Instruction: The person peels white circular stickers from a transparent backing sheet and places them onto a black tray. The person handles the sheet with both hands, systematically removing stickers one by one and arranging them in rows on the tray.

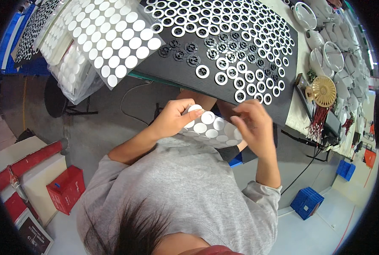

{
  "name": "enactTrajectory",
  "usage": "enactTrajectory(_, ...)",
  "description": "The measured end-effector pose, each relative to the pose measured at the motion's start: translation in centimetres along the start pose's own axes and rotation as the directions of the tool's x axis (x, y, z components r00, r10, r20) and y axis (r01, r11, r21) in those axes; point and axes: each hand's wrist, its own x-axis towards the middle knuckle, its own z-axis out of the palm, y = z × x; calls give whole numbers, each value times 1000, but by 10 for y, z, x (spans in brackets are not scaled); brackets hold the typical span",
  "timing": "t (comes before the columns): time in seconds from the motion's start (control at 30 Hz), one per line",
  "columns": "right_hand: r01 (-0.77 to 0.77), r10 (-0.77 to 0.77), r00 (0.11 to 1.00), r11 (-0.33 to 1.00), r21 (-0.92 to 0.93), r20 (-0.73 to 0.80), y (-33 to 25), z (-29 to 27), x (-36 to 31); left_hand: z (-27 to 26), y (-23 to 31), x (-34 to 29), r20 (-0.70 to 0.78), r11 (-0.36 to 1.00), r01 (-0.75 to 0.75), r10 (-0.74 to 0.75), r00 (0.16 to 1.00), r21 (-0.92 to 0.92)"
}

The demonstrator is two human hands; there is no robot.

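In front of my chest, a sheet of round white stickers (211, 133) curves downward at its near side. My left hand (175, 117) pinches its upper left corner, the thumb lying on top. One white disc (208, 117) near that thumb shows a faint ring outline. Beside the sheet's right end is my right hand (256, 126), its thumb and forefinger apart and nothing visible between them. Beyond my hands, a dark table (172, 70) carries many black round parts, most with white rings (202, 71) and a group of bare black ones (193, 60).
Larger sheets of white discs (113, 46) overhang the table's left edge, above a plastic-wrapped stack (72, 74). To the right are a yellow-gold fan-shaped part (324, 91), red wires (320, 121) and white housings (319, 59). A red box (66, 189) and a blue crate (307, 202) stand on the floor.
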Motion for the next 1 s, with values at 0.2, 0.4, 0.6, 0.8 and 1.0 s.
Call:
enactTrajectory(0.2, 18, -16, 988, 1000, -15, 152, -1, 27, 2, -2, 4, 1, 73, 989, -83, 75, 995, 118)
enactTrajectory(0.4, -8, -34, 971, 985, 175, 236, -3, 23, 0, -1, 5, 1, 59, 996, -7, 2, 998, 84)
enactTrajectory(0.6, -63, 135, 982, 895, 441, -133, -6, -34, -2, -1, -1, 4, 40, 997, 0, -2, 999, 72)
enactTrajectory(0.8, -349, 363, 870, 931, 105, -333, 76, -80, 32, 0, 3, 2, 129, 974, -33, 3, 992, 226)
enactTrajectory(1.0, -385, 382, 873, 921, 51, -303, 116, -79, 40, -1, 1, 0, 227, 951, -81, 12, 974, 298)
